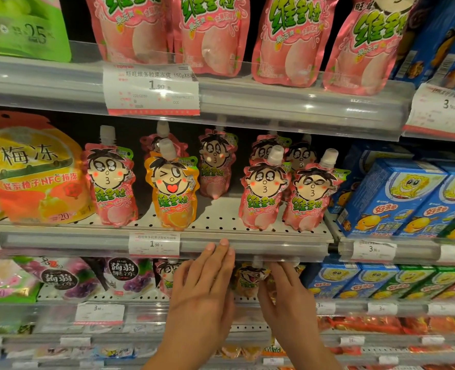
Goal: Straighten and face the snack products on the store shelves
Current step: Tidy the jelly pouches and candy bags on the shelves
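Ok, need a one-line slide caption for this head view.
Both hands, left hand and right hand, reach toward an orange jelly pouch beneath the peach-pouch shelf.

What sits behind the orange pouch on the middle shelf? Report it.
Behind the orange pouch stands a pink pouch; only its white cap, top edge and part of a cartoon face show. The rest is covered, so I cannot tell whether more stand behind.

Both hands — left hand [205, 284], right hand [287, 295] — fingers straight, before jelly pouches [250, 279] under shelf rail [247, 249].
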{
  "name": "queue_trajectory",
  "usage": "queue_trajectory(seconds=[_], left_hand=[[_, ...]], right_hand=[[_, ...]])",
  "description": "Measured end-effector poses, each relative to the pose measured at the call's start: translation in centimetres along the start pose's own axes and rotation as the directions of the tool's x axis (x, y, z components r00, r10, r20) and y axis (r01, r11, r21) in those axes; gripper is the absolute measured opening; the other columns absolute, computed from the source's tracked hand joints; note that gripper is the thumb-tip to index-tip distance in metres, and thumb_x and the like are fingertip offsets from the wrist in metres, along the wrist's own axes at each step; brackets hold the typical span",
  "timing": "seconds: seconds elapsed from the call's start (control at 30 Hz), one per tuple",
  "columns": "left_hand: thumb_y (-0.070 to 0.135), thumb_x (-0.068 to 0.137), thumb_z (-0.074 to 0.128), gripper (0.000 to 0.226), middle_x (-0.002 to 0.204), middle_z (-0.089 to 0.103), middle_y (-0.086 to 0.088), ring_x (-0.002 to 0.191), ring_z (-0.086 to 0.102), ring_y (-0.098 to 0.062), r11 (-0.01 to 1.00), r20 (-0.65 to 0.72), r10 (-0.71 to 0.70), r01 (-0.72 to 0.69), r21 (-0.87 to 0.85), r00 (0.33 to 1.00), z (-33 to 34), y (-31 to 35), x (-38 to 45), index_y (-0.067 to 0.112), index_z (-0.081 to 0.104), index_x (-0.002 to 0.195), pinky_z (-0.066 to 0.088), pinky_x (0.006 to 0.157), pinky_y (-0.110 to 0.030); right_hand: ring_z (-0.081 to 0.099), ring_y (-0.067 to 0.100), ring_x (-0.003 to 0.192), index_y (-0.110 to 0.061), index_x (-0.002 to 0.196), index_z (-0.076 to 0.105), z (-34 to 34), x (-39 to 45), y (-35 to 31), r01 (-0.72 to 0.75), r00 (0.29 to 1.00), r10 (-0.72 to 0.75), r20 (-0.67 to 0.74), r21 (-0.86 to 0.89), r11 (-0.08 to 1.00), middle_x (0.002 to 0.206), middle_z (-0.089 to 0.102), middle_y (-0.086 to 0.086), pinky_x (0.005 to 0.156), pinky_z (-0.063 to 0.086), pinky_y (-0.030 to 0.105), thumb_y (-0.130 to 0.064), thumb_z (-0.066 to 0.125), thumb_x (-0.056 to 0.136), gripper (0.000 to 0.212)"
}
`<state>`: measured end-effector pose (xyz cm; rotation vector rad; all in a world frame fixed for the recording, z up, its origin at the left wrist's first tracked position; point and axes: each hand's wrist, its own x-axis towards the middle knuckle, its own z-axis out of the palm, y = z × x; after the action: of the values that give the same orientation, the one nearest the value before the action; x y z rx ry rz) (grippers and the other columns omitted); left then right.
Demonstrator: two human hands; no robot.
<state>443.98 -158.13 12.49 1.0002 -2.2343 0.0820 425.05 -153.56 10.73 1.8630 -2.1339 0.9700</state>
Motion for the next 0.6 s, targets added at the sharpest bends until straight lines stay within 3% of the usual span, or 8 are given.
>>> queue_trajectory(seconds=[0.17,0.3,0.43,0.5,0.6], left_hand=[[0.026,0.087,0.057,0.066,0.160,0.037,-0.011,0.149,0.032,-0.032,0.999,-0.156,-0.038,0.033,-0.038,0.987,-0.9,-2.4,-2.1,0.014,0.042,0.150,0.040,0.108,-0.057],[0.029,0.085,0.052,0.067,0.160,0.033,-0.018,0.148,0.031,-0.040,0.988,-0.138,-0.118,0.130,0.078,0.983,-1.9,-5.3,-3.3,0.006,0.047,0.148,0.037,0.108,-0.061],[0.028,0.086,0.050,0.069,0.163,0.029,-0.016,0.151,0.026,-0.037,0.974,-0.090,-0.155,0.167,0.150,0.984,-2.4,-6.5,-3.4,0.005,0.042,0.151,0.035,0.110,-0.061],[0.029,0.085,0.049,0.072,0.164,0.027,-0.013,0.152,0.024,-0.035,0.973,-0.069,-0.162,0.171,0.155,0.984,-2.3,-6.7,-3.5,0.007,0.039,0.153,0.035,0.111,-0.062],[0.030,0.085,0.049,0.072,0.165,0.028,-0.010,0.152,0.025,-0.031,0.975,-0.060,-0.174,0.181,0.129,0.983,-2.5,-6.9,-3.5,0.010,0.039,0.153,0.034,0.111,-0.062]], right_hand=[[0.065,0.006,0.072,-0.023,0.119,0.066,0.4,-1.1,-0.8,0.123,0.992,-0.124,0.015,0.072,0.990,0.127,0.058,-0.010,0.049,0.050,0.023,-0.032,0.053,0.093,0.030],[0.065,0.009,0.070,-0.026,0.131,0.056,1.5,-0.8,-2.0,0.139,0.976,-0.144,0.166,0.041,0.989,0.137,0.054,-0.007,0.052,0.053,0.025,-0.030,0.059,0.090,0.041],[0.068,0.018,0.073,-0.027,0.145,0.037,3.0,0.4,-3.5,0.129,0.952,-0.121,0.279,-0.010,0.992,0.143,0.044,-0.003,0.051,0.055,0.033,-0.042,0.044,0.091,0.056],[0.067,0.021,0.070,-0.023,0.145,0.035,3.4,1.2,-4.3,0.129,0.950,-0.117,0.289,-0.023,0.991,0.136,0.047,0.001,0.050,0.053,0.033,-0.042,0.046,0.092,0.057],[0.065,0.023,0.064,-0.017,0.133,0.040,4.3,2.0,-4.7,0.140,0.947,-0.118,0.299,-0.053,0.989,0.106,0.060,0.005,0.044,0.044,0.030,-0.044,0.055,0.089,0.053]])
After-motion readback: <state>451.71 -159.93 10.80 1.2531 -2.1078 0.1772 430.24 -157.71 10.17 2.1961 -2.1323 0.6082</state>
